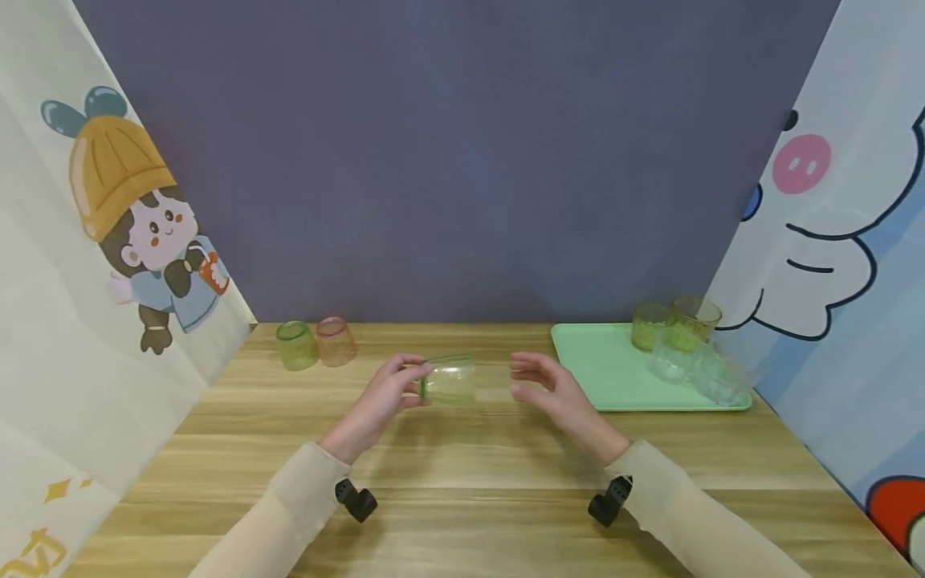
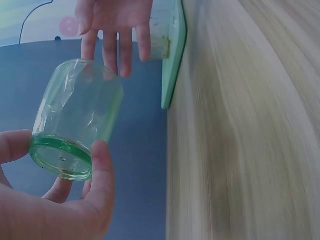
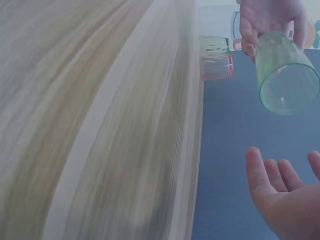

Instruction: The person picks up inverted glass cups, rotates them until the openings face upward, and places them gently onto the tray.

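A clear green drinking glass (image 1: 450, 380) lies sideways in the air above the table, its mouth pointing right. My left hand (image 1: 385, 399) grips it around the base; in the left wrist view the thumb and fingers pinch the thick green bottom (image 2: 60, 152). My right hand (image 1: 555, 393) is held up a short way from the glass's mouth, fingers apart and loosely bent, with nothing in it. From the right wrist, the glass's open rim (image 3: 289, 89) faces the right hand (image 3: 290, 200).
A green glass (image 1: 296, 347) and a pink glass (image 1: 336, 343) stand upside down at the table's back left. On the right, a mint-green tray (image 1: 600, 365) bears several glasses, with yellowish ones (image 1: 649, 327) behind and clear ones (image 1: 719, 379) in front. A dark wall (image 1: 462, 160) rises behind.
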Tool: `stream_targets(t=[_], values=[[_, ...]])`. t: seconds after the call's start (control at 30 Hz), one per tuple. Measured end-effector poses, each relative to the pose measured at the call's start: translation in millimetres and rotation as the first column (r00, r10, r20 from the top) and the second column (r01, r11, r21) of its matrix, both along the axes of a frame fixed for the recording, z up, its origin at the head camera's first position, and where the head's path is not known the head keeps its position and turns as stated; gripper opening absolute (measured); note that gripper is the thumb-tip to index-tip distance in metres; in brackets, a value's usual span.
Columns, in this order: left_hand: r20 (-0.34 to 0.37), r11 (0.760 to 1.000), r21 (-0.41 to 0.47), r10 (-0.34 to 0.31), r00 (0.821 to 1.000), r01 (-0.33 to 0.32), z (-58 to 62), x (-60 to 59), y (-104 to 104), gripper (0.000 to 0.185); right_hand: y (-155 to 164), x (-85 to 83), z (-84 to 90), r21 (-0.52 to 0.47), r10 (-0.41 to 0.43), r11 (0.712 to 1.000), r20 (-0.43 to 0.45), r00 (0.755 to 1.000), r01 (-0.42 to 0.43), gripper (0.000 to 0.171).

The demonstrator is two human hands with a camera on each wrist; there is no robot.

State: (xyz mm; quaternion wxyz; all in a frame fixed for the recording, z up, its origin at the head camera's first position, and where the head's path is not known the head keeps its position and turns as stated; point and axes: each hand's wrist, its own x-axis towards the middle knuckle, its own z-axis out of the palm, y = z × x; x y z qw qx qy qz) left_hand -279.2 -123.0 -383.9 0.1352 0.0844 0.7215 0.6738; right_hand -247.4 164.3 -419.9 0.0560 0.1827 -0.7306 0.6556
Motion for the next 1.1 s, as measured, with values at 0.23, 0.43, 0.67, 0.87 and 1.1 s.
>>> stream_targets(t=[0.23, 0.43, 0.67, 0.87, 1.1], values=[[-0.005, 0.999, 0.024, -0.024, 1.0, 0.024, 0.5, 2.0, 8, 0.041, -6, 2.5, 5.4, 0.003, 0.028, 1.0, 0.023, 0.999, -0.029, 0.058], [-0.013, 0.999, 0.025, -0.04, 0.999, 0.04, 3.6, 6.5, 10, 0.041, -11, 5.1, 10.3, -0.021, 0.062, 0.998, 0.049, 0.997, -0.061, 0.059], [-0.01, 0.997, 0.03, -0.07, 0.998, 0.07, 0.9, 8.5, 17, 0.039, -16, 6.9, 10.5, -0.017, 0.085, 0.996, 0.042, 0.996, -0.084, 0.06], [-0.016, 0.996, 0.037, -0.084, 0.996, 0.085, -0.1, 11.8, 23, 0.038, -20, 7.5, 9.7, -0.014, 0.082, 0.997, 0.037, 0.996, -0.081, 0.063], [-0.003, 0.992, 0.046, -0.118, 0.993, 0.118, -1.6, 11.1, 25, 0.039, -18, 9.9, 11.6, -0.045, 0.101, 0.994, 0.08, 0.992, -0.098, 0.065]])
